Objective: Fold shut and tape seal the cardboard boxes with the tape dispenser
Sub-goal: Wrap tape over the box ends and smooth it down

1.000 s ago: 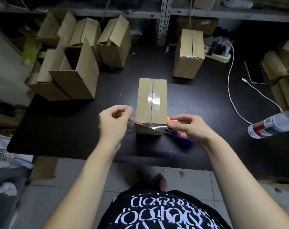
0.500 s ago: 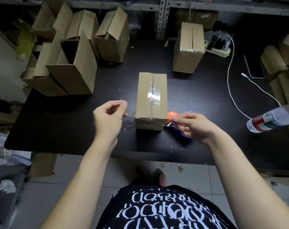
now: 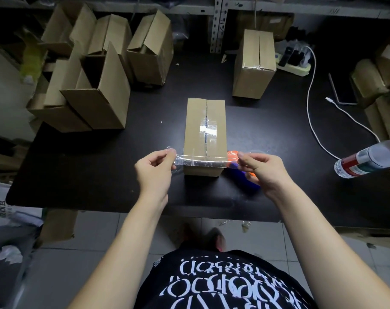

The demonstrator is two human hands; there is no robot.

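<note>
A closed cardboard box [image 3: 204, 121] stands on the black table [image 3: 100, 175] in front of me, with clear tape along its top seam. A strip of clear tape [image 3: 200, 161] is stretched flat across the box's near top edge. My left hand [image 3: 155, 172] pinches the strip's left end. My right hand [image 3: 264, 172] grips the orange and blue tape dispenser [image 3: 233, 155] at the strip's right end, just right of the box. Most of the dispenser is hidden by my fingers.
Several open boxes [image 3: 96, 94] crowd the table's left and back. A taped box [image 3: 254, 63] stands at the back right, near a power strip [image 3: 293, 65] and white cable [image 3: 310, 108]. A plastic bottle [image 3: 368, 159] juts in at the right.
My hands have moved apart, and the tape between them has been pulled out into a long taut strip across the box's near edge. The box has stayed in place.
</note>
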